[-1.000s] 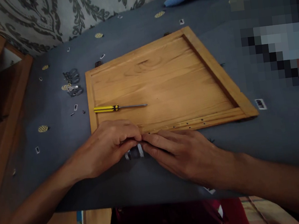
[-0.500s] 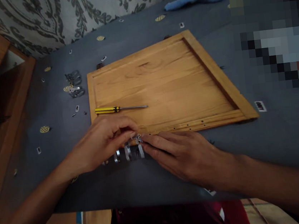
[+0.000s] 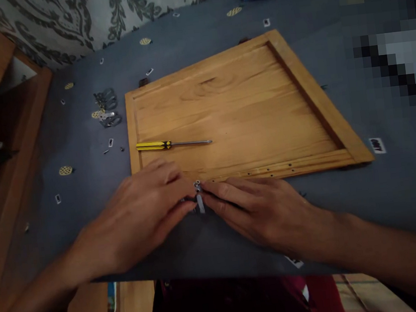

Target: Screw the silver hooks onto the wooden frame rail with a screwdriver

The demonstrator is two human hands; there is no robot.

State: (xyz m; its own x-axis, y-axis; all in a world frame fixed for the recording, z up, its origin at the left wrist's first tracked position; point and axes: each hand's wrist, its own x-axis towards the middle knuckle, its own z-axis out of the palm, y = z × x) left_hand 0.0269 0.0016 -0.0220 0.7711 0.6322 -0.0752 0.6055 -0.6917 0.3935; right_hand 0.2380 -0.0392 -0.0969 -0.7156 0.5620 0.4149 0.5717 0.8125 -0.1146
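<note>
The metal fitting (image 3: pixel 199 197) lay on the grey cover (image 3: pixel 84 190), against the near rail of the wooden panel (image 3: pixel 232 103). The right hand (image 3: pixel 263 212) pinched it between narrowed thumb and forefinger. The left hand (image 3: pixel 143 216) curled over its left side; whether it gripped the fitting could not be determined. A screwdriver (image 3: pixel 172 144) rested on the panel.

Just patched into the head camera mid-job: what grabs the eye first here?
A big framed wooden panel lies flat in the middle of the grey-blue table, with a yellow-and-black screwdriver on its left part. At its near edge the left hand and right hand meet, fingers on a small metal fitting.
</note>
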